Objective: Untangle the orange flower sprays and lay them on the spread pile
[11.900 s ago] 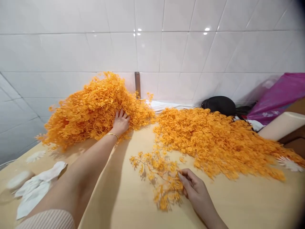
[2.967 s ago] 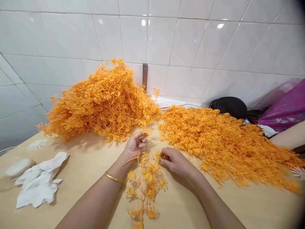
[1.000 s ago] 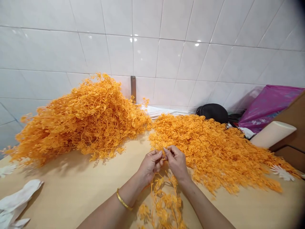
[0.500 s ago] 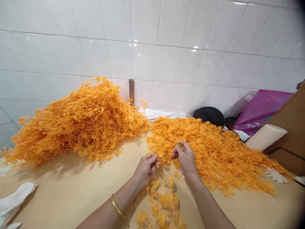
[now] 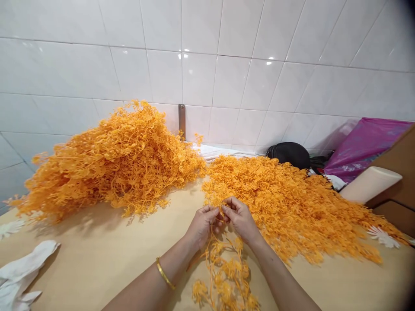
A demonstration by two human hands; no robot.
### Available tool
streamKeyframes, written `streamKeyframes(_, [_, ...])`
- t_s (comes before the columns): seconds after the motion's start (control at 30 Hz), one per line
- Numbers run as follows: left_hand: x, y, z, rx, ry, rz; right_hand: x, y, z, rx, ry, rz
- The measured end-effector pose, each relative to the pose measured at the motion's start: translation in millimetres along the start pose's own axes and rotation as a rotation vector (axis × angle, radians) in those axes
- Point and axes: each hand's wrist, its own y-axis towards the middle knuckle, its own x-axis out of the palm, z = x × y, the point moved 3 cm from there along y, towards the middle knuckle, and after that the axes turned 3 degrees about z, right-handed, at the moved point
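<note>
Showing the head view: both hands meet at the middle of the tan tabletop [image 5: 97, 263], each pinched shut on the upper end of an orange plastic flower sprig [image 5: 223, 276]. The left hand [image 5: 201, 224], with a gold bangle [image 5: 164, 273] at the wrist, and the right hand [image 5: 241, 219] hold their fingertips almost touching over the sprig's top, while its branches trail down toward the viewer between the forearms. Judged step: working small pieces at the sprig's tip; the next move would call for a fine pinch and a steady counter-hold. A tall heap of whole sprigs [image 5: 113, 160] lies well apart to the left, and a flatter spread of orange pieces [image 5: 292, 203] lies just beyond and right of the hands. White cloth [image 5: 22, 274] rests at the left edge; a black bag [image 5: 288, 154] and magenta plastic [image 5: 366, 144] sit by the tiled wall [image 5: 227, 65].
</note>
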Motion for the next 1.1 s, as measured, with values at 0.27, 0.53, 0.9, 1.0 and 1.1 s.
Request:
streamKeyframes(0.27, [-1.5, 4.2, 1.3, 0.092, -0.123, 0.069, 7.6, -2.6, 3.9, -0.021, -0.056, -0.095])
streamKeyframes(0.53, [2.4, 2.7, 2.0, -0.025, -0.275, 0.094, 16.2, -1.2, 8.0, 0.067, 0.235, 0.076])
streamKeyframes(0.9, [-15.1, 4.3, 25.6, -0.070, -0.132, 0.008, -53.7, 12.0, -1.9, -0.020, 0.090, 0.549])
streamKeyframes(1.0, [-18.0, -0.2, 40.2, -0.028, -0.028, 0.043, -46.6, 5.4, -10.7, -0.203, -0.525, 0.525])
streamKeyframes(1.1, [-22.0, -11.4, 57.3, 0.022, 0.016, 0.021, -20.4, -3.8, -16.0, -0.347, -0.961, 0.348])
